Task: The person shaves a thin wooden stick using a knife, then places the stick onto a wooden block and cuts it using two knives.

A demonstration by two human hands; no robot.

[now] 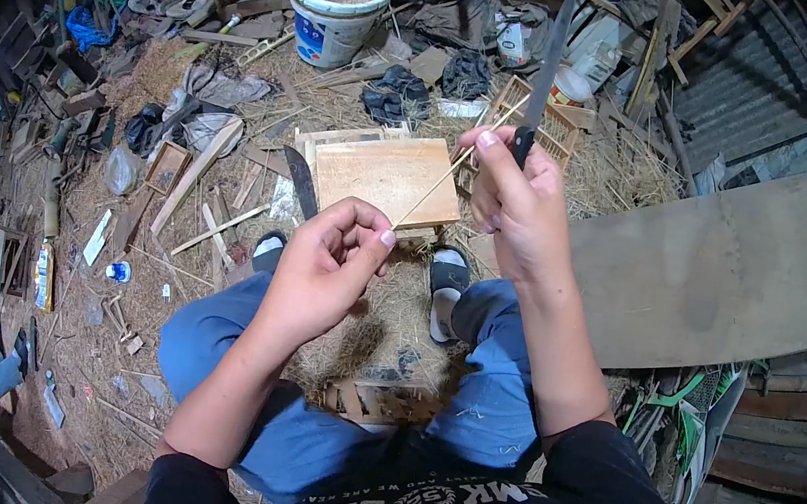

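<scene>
My left hand [338, 254] pinches the lower end of a thin bamboo stick [435, 187] between thumb and fingers. The stick slants up to the right and passes by the fingers of my right hand [521, 196]. That hand is closed around the black handle of a knife [549, 63], its long blade pointing up. Below the stick stands a low wooden block [383, 174] with a flat top. A machete-like dark blade [301, 182] leans at the block's left side.
A white bucket [335, 37] stands beyond the block. A wooden slatted frame [554, 135] lies behind my right hand. To the right is a large grey board [713, 275]. Wood scraps and shavings cover the ground, with a small wooden box [168, 168] at left.
</scene>
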